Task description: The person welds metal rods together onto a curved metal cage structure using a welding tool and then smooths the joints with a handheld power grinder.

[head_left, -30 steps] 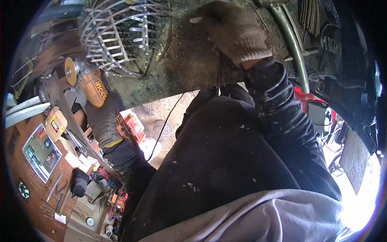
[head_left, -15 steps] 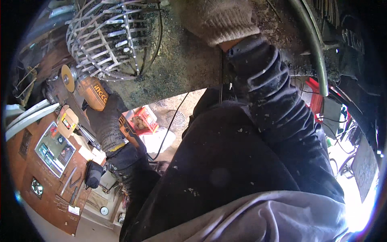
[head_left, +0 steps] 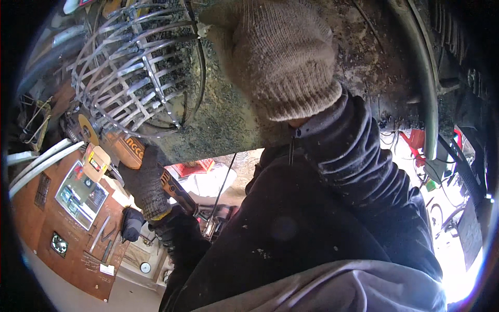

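Observation:
My left hand (head_left: 143,182), in a grey knit glove with a yellow-edged cuff, is wrapped round an orange and black angle grinder (head_left: 125,150). Its flat yellowish disc (head_left: 88,130) lies just off the lower left edge of a round metal cage (head_left: 150,78) made of bent rods and strips. The cage sits on a dark, grimy metal worktop (head_left: 228,130). My right hand (head_left: 291,57), in a pale knit glove, reaches across the worktop. Its fingers close at the cage's outer hoop; the palm and most fingertips are hidden.
A curved metal tube (head_left: 429,104) stands at the right. Below left are a brown board (head_left: 47,208) with a framed glossy panel (head_left: 81,195), a small open cardboard box (head_left: 97,164) and pale curved bars (head_left: 41,166). A black cable (head_left: 224,182) hangs below the worktop edge, near a red crate (head_left: 195,168).
In the picture, the cage, worktop and both hands sit lower than before. More of my right glove shows. The grinder stays in my left hand, close to the cage's lower edge.

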`<state>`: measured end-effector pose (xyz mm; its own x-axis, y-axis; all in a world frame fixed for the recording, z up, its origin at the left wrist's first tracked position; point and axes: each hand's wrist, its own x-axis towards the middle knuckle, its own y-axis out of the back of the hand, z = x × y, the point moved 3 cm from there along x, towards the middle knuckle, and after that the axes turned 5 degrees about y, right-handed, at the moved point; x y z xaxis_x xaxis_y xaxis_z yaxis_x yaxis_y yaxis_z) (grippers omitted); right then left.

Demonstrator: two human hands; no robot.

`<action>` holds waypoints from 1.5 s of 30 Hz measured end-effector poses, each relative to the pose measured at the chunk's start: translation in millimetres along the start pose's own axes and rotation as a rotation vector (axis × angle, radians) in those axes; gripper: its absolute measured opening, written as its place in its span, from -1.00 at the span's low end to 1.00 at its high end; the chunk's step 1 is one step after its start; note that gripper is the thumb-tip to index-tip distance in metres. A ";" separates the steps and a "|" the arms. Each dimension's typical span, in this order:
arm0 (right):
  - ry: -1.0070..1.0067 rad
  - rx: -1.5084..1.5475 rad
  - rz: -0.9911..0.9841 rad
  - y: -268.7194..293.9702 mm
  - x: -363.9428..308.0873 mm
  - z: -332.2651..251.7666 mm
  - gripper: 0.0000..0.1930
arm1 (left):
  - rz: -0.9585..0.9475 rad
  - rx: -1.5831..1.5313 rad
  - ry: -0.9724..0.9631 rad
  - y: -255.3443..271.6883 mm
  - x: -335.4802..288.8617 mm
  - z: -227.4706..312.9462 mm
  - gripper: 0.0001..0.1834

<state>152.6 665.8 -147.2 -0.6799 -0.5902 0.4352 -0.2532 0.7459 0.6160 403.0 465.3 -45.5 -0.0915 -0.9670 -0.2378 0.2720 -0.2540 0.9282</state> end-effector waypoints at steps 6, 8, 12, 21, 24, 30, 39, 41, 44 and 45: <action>-0.010 -0.098 -0.027 1.4 -0.7 -5.3 -0.57 | 0.070 -0.002 -0.068 -6.1 0.8 4.5 -0.46; -0.015 -0.195 -0.055 -1.8 1.1 -4.8 -0.56 | 0.142 0.075 -0.068 -7.9 -1.1 10.9 -0.44; -0.088 -1.076 -0.029 -29.7 4.8 -11.9 -0.67 | 0.115 0.072 -0.054 -6.1 4.1 7.5 -0.44; -0.489 -1.722 -0.032 -25.4 27.3 -17.9 -0.69 | -0.016 -0.028 0.052 -1.1 1.0 2.3 -0.26; -0.147 -1.098 0.294 -55.3 1.8 -4.8 -0.71 | 0.057 -0.049 0.014 -5.0 -5.2 5.8 -0.37; 0.113 -0.432 0.048 -15.2 -9.6 -8.7 -0.63 | 0.075 -0.066 -0.030 -2.1 4.2 -7.1 -0.39; 0.007 -0.089 0.011 -3.7 -3.1 -0.2 -0.67 | 0.118 0.030 -0.024 -1.9 -8.0 9.1 -0.34; 0.001 -0.067 0.006 -3.1 -2.5 -0.5 -0.68 | 0.077 -0.044 -0.018 -3.5 -4.2 5.6 -0.34; -0.003 -0.041 0.002 0.6 -3.1 -2.3 -0.69 | 0.088 0.045 0.018 -2.6 1.0 0.3 -0.35; -0.005 -0.032 0.001 0.8 -2.8 -1.7 -0.69 | 0.102 0.033 0.020 -5.3 -4.2 8.7 -0.34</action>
<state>155.5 667.6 -146.8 -0.6833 -0.5881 0.4328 -0.2303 0.7361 0.6365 393.6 470.9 -46.9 -0.0457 -0.9880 -0.1474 0.2470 -0.1542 0.9567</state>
